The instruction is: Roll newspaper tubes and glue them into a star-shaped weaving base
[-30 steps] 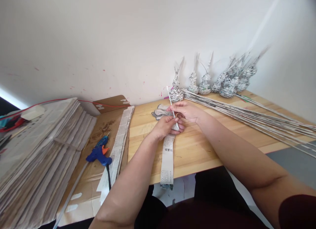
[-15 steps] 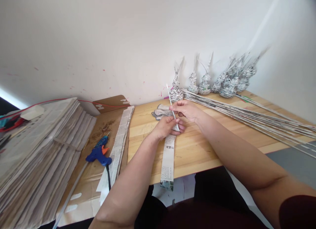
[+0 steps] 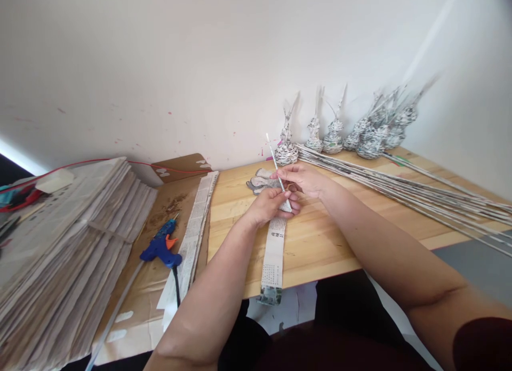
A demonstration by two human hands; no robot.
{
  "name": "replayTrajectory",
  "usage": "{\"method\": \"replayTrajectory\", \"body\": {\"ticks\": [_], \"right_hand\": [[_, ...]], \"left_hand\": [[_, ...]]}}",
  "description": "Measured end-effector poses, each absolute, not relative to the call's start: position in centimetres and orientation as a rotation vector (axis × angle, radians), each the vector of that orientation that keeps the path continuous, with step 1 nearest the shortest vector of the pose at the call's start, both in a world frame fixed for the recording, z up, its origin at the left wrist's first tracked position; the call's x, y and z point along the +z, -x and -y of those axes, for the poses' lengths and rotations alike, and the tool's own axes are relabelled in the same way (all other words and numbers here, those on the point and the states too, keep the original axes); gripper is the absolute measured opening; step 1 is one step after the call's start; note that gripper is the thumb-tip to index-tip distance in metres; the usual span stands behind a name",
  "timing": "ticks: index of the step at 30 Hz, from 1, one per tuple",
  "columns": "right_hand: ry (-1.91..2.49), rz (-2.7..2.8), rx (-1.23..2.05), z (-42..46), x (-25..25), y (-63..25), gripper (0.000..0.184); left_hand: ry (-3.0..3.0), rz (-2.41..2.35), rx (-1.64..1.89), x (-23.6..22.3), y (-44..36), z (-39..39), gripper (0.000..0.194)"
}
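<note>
A strip of newspaper (image 3: pixel 273 253) hangs down from my hands over the table's front edge, its upper end rolled into a thin white tube (image 3: pixel 271 148). My left hand (image 3: pixel 270 206) is closed on the strip where it meets the roll, the fingers under the paper and the thumb on top. Just above, my right hand (image 3: pixel 298 178) pinches the tube between thumb and fingers. The tube slants up and to the left, its tip free. Behind my hands, partly covered by them, lies a grey knitted glove (image 3: pixel 258 182) on the wooden table (image 3: pixel 316 243).
Several woven paper figures (image 3: pixel 287 147) stand along the wall. A bundle of long paper tubes (image 3: pixel 384 187) lies at the right. To the left are a blue glue gun (image 3: pixel 160 247) on cardboard, cut newspaper strips (image 3: pixel 198 214) and a tall newspaper stack (image 3: pixel 92 243).
The tube's free tip has moved slightly up and left, and more of the tube shows above my right hand. The hanging strip has shifted a little to the right.
</note>
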State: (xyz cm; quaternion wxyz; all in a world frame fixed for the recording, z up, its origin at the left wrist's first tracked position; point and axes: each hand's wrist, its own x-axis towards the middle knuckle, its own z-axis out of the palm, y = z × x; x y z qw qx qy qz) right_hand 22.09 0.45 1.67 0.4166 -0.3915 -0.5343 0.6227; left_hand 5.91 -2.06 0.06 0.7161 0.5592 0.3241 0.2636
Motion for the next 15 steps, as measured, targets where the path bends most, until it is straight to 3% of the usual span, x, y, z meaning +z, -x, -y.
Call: {"method": "replayTrajectory", "body": {"ticks": [4, 15], "right_hand": [[0.895, 1.324, 1.727, -0.64, 1.54, -22.59, 0.039], [1.002, 1.179, 1.498, -0.95, 1.45, -21.95, 0.034]], "left_hand": [[-1.231, -0.683, 0.548, 0.27, -5.86, 2.11, 0.042], [-1.273, -0.653, 0.547, -0.05, -5.95, 2.0, 0.047]]}}
